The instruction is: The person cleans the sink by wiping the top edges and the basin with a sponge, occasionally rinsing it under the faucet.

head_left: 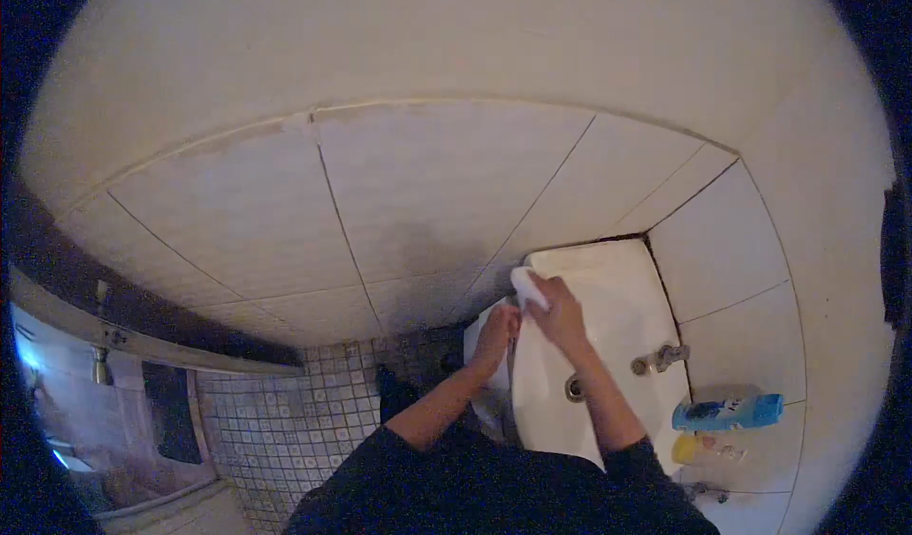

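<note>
The right hand [562, 315] is closed around a soft-looking white item [529, 288], which is held above the far left corner of the sink [541, 397]. The left hand [494, 337] is placed just beside it, at the sink's left edge, with its fingers curled inward. The two hands are close together; whether they touch, or whether anything is gripped by the left, cannot be told from this angle. What the white item is cannot be made out either.

The step in hand is judged to be the handling of the white item between or beside the two hands. For any further move of it, a secure hold by the right fingers would be called for, along with enough room for both wrists over the rim.

Below the right hand, the drain [575, 389] is seen in the basin. Towards the sink's right edge, a metal tap [673, 355] is fitted; nearer the body, a blue bottle [729, 411] and a tube with a yellow end [708, 449] are set side by side. The sink's far edge is met by the tiled wall [418, 193], and patterned floor tiles [285, 421] are seen to the left.
</note>
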